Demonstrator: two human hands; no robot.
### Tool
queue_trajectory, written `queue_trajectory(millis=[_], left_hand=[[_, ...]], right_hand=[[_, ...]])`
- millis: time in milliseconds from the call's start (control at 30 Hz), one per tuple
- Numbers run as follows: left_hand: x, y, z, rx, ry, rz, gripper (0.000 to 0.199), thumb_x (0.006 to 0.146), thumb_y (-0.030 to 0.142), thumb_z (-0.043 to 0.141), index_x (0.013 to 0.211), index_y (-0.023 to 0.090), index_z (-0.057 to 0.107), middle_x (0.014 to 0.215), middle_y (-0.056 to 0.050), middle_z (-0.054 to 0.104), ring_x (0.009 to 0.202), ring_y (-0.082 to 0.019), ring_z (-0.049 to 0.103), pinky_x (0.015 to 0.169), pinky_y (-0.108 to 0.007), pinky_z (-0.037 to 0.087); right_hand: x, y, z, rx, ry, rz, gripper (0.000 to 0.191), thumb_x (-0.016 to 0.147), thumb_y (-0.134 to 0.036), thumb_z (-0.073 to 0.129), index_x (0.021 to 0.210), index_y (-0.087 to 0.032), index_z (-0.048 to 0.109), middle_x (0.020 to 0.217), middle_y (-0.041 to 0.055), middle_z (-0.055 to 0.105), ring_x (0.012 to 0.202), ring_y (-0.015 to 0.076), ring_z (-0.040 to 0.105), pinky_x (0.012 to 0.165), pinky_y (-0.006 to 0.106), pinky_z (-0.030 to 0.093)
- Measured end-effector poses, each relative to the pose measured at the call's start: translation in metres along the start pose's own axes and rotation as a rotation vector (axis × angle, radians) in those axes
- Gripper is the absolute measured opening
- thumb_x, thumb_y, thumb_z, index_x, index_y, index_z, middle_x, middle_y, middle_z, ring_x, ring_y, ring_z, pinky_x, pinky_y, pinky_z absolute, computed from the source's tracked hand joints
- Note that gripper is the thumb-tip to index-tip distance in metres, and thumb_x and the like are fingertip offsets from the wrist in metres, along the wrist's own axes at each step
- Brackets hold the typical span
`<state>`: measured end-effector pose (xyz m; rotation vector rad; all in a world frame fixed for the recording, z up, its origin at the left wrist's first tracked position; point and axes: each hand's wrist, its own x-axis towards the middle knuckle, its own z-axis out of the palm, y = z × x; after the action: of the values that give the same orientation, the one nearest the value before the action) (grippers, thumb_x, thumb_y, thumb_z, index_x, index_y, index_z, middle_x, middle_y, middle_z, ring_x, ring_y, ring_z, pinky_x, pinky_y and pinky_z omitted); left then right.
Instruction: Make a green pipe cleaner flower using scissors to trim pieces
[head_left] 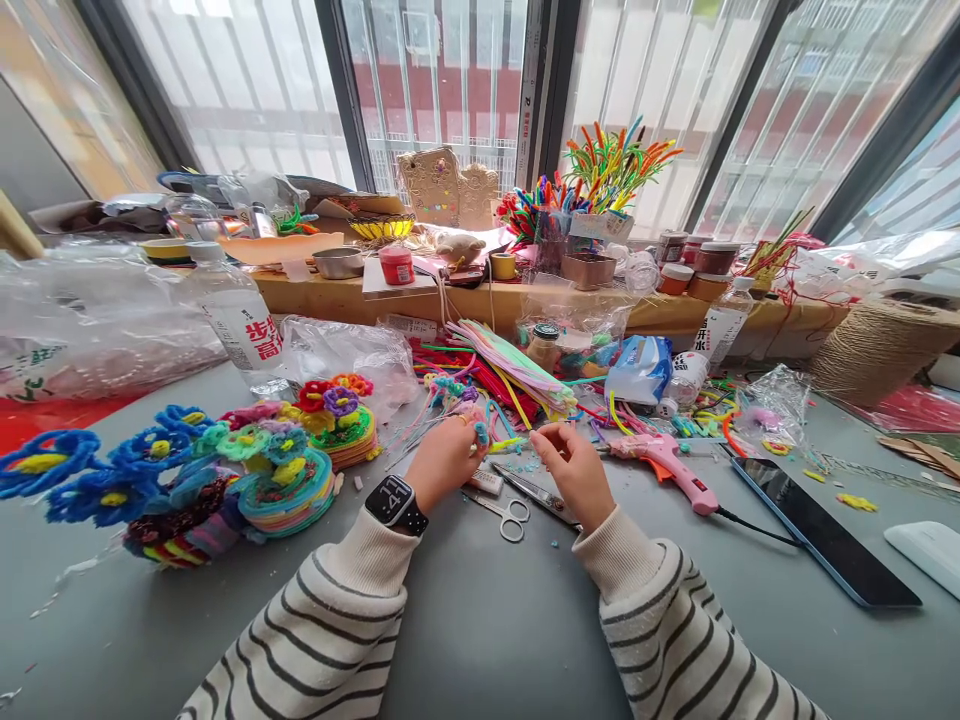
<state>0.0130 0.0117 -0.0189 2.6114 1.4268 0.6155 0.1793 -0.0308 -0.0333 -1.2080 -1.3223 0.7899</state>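
My left hand (448, 462), with a watch on its wrist, is closed around a small light-blue fuzzy pipe cleaner piece (481, 434). To its right, my right hand (576, 478) has thumb and forefinger pinched together; whatever is between them is too small to make out. The two hands are apart. Small scissors (514, 522) with white handles lie on the table between the wrists. Larger metal scissors (534, 490) lie partly under my right hand. Beyond the hands is a bundle of pastel pipe cleaners (510, 365).
Pipe cleaner flowers (154, 450) in coiled pots stand at left, near a water bottle (240, 325). At right lie a pink glue gun (667, 465) with its cord and a phone (817, 530). A twine spool (881, 345) stands far right. A cluttered ledge (315, 295) runs along the windows.
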Motion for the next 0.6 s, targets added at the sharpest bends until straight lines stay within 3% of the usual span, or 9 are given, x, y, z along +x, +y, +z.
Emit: queue_trajectory(millis=[100, 200, 367, 600], left_hand=[[0.0, 0.006, -0.004, -0.149, 0.032, 0.041, 0.015, 0.073, 0.022, 0.042, 0.074, 0.016, 0.056, 0.079, -0.008, 0.059, 0.076, -0.019, 0.054, 0.071, -0.029, 0.041], [-0.001, 0.013, -0.006, -0.292, 0.008, 0.044, 0.014, 0.073, 0.023, 0.043, 0.074, 0.016, 0.055, 0.077, -0.007, 0.06, 0.066, -0.015, 0.054, 0.063, -0.026, 0.041], [-0.003, 0.021, -0.007, -0.45, -0.013, 0.093, 0.012, 0.072, 0.023, 0.046, 0.069, 0.016, 0.056, 0.074, -0.004, 0.062, 0.066, -0.013, 0.054, 0.061, -0.023, 0.041], [-0.001, 0.019, -0.006, -0.368, -0.035, 0.061, 0.013, 0.069, 0.026, 0.052, 0.064, 0.015, 0.057, 0.067, -0.003, 0.062, 0.062, -0.013, 0.054, 0.06, -0.023, 0.041]], right_hand=[[0.0, 0.003, -0.002, -0.125, 0.07, -0.136, 0.022, 0.067, -0.032, 0.058, 0.086, -0.02, 0.058, 0.079, 0.0034, 0.052, 0.066, 0.0138, 0.047, 0.054, 0.025, 0.039], [-0.001, 0.003, -0.004, -0.15, 0.025, -0.182, 0.031, 0.066, -0.031, 0.059, 0.096, -0.022, 0.056, 0.085, 0.0048, 0.053, 0.07, 0.015, 0.049, 0.054, 0.025, 0.041], [-0.002, 0.003, -0.004, -0.191, -0.036, -0.179, 0.014, 0.072, -0.028, 0.053, 0.078, -0.018, 0.06, 0.076, 0.0047, 0.059, 0.062, 0.0136, 0.053, 0.057, 0.026, 0.042], [-0.001, 0.008, -0.007, -0.255, 0.126, -0.083, 0.018, 0.071, -0.032, 0.052, 0.067, -0.015, 0.058, 0.061, 0.0032, 0.058, 0.051, 0.0129, 0.051, 0.052, 0.025, 0.041]])
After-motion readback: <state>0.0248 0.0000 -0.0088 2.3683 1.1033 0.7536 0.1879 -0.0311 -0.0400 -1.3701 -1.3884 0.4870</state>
